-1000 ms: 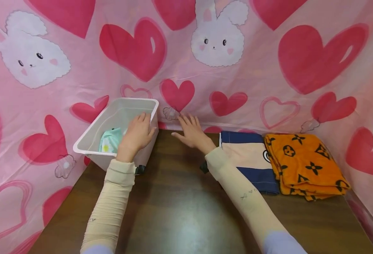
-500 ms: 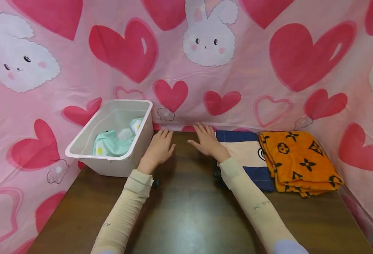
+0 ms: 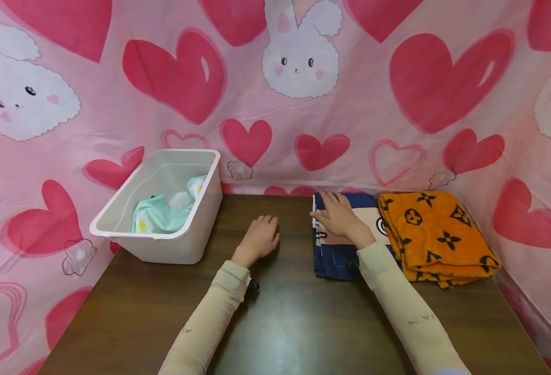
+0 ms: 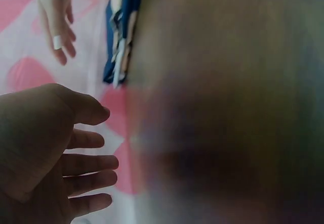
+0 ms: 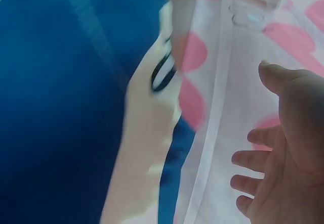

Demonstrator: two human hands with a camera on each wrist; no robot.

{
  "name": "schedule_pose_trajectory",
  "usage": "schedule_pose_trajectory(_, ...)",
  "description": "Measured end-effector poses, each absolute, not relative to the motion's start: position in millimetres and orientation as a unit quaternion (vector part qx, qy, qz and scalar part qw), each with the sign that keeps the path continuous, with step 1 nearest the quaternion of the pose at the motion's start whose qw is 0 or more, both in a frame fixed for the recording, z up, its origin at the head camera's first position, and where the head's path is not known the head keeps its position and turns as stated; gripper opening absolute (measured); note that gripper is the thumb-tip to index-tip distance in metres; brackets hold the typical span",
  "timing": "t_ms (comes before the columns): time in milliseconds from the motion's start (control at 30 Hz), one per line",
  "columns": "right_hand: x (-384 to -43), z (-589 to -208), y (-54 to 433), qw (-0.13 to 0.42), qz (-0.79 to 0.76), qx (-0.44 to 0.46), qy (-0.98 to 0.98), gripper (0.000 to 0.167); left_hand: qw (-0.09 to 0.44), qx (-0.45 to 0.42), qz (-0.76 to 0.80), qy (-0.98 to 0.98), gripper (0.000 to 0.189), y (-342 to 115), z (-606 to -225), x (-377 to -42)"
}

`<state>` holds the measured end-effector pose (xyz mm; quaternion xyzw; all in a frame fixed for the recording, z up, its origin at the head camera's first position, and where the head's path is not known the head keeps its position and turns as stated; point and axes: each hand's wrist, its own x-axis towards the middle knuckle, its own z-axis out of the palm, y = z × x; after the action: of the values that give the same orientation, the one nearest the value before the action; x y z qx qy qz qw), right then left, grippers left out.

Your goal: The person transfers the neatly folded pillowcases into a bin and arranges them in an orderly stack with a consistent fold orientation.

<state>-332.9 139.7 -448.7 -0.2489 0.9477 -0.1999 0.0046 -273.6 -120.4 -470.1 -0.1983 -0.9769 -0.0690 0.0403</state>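
Note:
My right hand [image 3: 338,214] hovers over the folded navy-and-cream cloth [image 3: 335,261], fingers extended, holding nothing. Whether it touches the cloth is unclear in the head view; the right wrist view shows the hand [image 5: 286,153] apart from the cloth's [image 5: 61,107] surface. Over the middle of the table is my left hand [image 3: 258,239], its fingers relaxed and nothing in its grasp. Beyond that hand, the left wrist view catches the cloth's layered edge [image 4: 121,47] at the top. An orange cloth [image 3: 437,234] with black motifs lies folded, bordering the navy-and-cream one.
A white plastic bin [image 3: 172,250] stands at the back left of the brown wooden table [image 3: 275,323]. Mint-green cloth [image 3: 160,214] with flower prints lies crumpled inside it. A pink heart-and-bunny curtain [image 3: 257,99] hangs close behind and at both sides.
My left hand has come away from the bin, moving right and nearer to me. My right hand has moved right, over the navy-and-cream cloth. The head view has turned slightly right.

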Motion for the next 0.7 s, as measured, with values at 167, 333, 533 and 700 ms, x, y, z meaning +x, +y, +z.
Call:
schedule_pose_trajectory(167,-328,-454,165,0.012,-0.185,-0.225,0.956,0.081,0.036,-0.223,-0.054,-0.973,0.032,-98,-481,-268)
schedule_pose_trajectory(333,-322,-459,184,0.026,-0.168,-0.207,0.963,0.081,0.041,-0.241,-0.045,-0.969,0.033,-76,-487,-262)
schedule_pose_trajectory(533,-317,-463,201,0.038,-0.150,-0.184,0.971,0.079,0.062,-0.221,-0.029,-0.973,0.031,-53,-487,-263)
schedule_pose_trajectory(700,-315,-461,214,0.048,-0.138,-0.165,0.975,0.077,0.020,-0.184,-0.049,-0.982,0.039,-35,-487,-271)
